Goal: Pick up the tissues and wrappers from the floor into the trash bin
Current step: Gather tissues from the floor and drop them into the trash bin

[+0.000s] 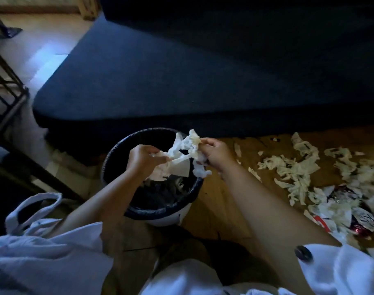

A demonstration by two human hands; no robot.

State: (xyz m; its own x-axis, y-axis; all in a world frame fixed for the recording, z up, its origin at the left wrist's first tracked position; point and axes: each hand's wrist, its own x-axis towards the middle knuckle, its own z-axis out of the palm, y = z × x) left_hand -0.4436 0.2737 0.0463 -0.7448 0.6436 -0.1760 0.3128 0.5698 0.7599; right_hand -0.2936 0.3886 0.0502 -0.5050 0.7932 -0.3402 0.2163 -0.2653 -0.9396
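Observation:
A round trash bin (154, 212) with a dark liner stands on the wooden floor in front of me, with crumpled paper inside. Both hands hover over its opening. My left hand (142, 159) and my right hand (216, 155) are each shut on a bunch of white tissues (182, 151) stretched between them above the bin. To the right, a heap of torn tissues (292, 171) lies scattered on the floor. Shiny red, black and white wrappers (352, 213) lie mixed into that heap nearer the right edge.
A dark blue sofa or mattress (181, 71) fills the space behind the bin. A black metal frame (5, 86) stands at the left. A white fabric bag with a handle (33, 209) lies at the lower left beside my white clothing.

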